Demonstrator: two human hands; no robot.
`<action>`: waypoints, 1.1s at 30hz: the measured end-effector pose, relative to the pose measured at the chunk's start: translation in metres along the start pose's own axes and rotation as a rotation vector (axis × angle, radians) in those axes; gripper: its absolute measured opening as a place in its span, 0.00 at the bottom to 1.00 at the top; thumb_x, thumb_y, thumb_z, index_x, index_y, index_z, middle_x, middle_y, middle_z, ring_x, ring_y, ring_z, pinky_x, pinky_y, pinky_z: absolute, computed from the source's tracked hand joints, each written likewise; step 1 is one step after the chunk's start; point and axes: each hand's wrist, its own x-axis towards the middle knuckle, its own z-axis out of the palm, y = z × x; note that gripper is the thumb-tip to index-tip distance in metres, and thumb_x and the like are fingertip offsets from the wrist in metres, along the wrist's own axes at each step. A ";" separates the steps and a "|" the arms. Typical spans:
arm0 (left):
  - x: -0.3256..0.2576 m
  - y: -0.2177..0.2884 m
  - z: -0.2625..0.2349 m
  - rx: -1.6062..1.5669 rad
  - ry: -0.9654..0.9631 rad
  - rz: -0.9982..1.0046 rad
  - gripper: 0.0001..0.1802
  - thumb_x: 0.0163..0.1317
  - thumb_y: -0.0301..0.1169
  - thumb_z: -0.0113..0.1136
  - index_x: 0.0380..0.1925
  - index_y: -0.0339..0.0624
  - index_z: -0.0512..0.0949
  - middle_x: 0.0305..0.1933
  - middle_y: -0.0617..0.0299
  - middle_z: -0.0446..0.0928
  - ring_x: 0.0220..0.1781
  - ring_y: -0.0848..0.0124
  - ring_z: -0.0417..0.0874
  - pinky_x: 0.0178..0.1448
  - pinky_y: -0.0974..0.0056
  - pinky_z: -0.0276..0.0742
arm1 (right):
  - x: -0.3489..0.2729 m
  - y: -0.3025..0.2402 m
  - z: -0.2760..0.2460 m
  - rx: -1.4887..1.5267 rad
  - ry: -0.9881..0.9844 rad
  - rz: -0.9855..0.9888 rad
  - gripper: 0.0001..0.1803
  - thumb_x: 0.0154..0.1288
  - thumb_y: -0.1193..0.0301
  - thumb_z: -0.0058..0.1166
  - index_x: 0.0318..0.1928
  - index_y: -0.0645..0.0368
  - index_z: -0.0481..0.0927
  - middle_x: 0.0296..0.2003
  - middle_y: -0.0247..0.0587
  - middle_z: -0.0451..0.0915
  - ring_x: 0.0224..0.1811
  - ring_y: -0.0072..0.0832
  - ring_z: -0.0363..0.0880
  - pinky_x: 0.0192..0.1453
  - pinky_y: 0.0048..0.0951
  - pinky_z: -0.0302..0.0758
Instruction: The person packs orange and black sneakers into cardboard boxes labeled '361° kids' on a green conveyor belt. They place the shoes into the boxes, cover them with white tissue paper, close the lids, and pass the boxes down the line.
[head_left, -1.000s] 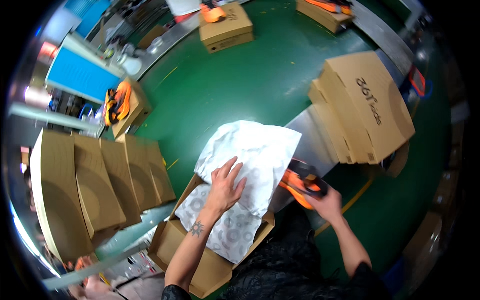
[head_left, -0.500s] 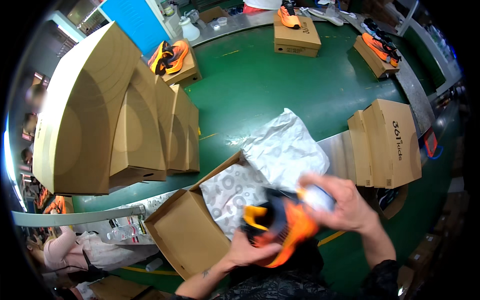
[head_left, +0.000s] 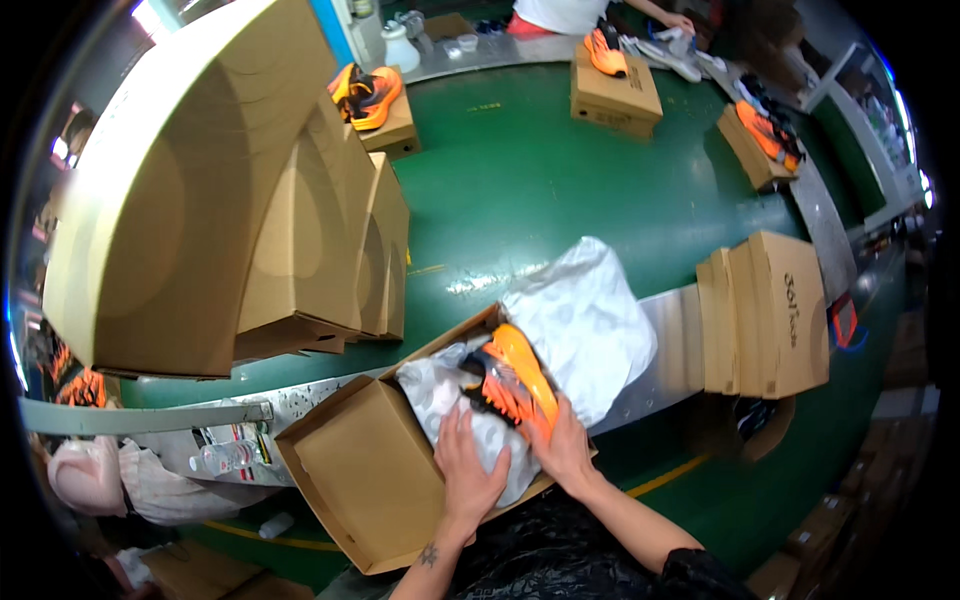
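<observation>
We have the orange shoe (head_left: 515,385) lying in the open cardboard box (head_left: 365,480) on white tissue paper (head_left: 585,320), at the near edge of the green worktop (head_left: 560,190). Our right hand (head_left: 565,448) presses flat on its near end, grip released and holding nothing; our left hand (head_left: 468,470) lies open on the paper at about eight o'clock from the shoe. We judge the loose paper could bunch beneath the shoe or snag under our palms, tilting it. Its long axis runs from five to eleven o'clock; which end is the toe, we cannot tell.
</observation>
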 end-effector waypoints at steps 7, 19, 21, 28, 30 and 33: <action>-0.006 -0.034 0.025 0.440 -0.232 0.203 0.41 0.57 0.43 0.62 0.67 0.36 0.61 0.74 0.40 0.52 0.76 0.45 0.49 0.74 0.39 0.40 | 0.011 -0.007 -0.001 0.034 -0.083 0.245 0.34 0.59 0.64 0.62 0.58 0.74 0.63 0.43 0.71 0.76 0.46 0.64 0.75 0.50 0.50 0.74; 0.058 -0.029 0.050 0.547 -0.182 0.432 0.34 0.65 0.47 0.52 0.66 0.38 0.64 0.75 0.49 0.53 0.75 0.49 0.53 0.74 0.44 0.42 | 0.048 0.071 -0.100 0.890 0.433 0.561 0.31 0.69 0.65 0.51 0.68 0.63 0.62 0.66 0.48 0.66 0.67 0.37 0.67 0.68 0.34 0.64; 0.054 -0.065 0.043 -0.010 -0.379 0.413 0.29 0.63 0.38 0.57 0.62 0.36 0.67 0.72 0.45 0.56 0.72 0.47 0.57 0.72 0.48 0.51 | 0.095 0.037 -0.093 0.809 0.241 0.294 0.32 0.69 0.61 0.50 0.69 0.62 0.61 0.68 0.49 0.63 0.69 0.39 0.62 0.70 0.36 0.61; -0.059 -0.074 -0.055 0.094 0.525 -0.210 0.29 0.59 0.28 0.60 0.61 0.33 0.65 0.65 0.41 0.65 0.67 0.48 0.65 0.70 0.50 0.59 | 0.061 -0.032 0.035 -0.407 -0.524 -0.844 0.32 0.60 0.57 0.57 0.64 0.53 0.70 0.68 0.55 0.61 0.72 0.48 0.56 0.75 0.52 0.52; -0.094 -0.121 -0.089 0.442 0.735 -0.348 0.31 0.60 0.27 0.60 0.61 0.31 0.62 0.62 0.40 0.68 0.64 0.49 0.70 0.67 0.52 0.63 | 0.052 -0.039 0.037 -0.155 -0.289 -0.753 0.27 0.57 0.61 0.60 0.58 0.54 0.76 0.62 0.53 0.69 0.67 0.45 0.65 0.71 0.56 0.58; -0.139 -0.173 -0.118 0.069 0.611 -0.719 0.34 0.59 0.28 0.63 0.62 0.28 0.59 0.58 0.42 0.72 0.57 0.55 0.76 0.60 0.56 0.71 | 0.063 -0.041 -0.013 0.167 -0.140 -0.684 0.24 0.54 0.69 0.61 0.54 0.58 0.77 0.56 0.54 0.74 0.61 0.47 0.71 0.68 0.48 0.64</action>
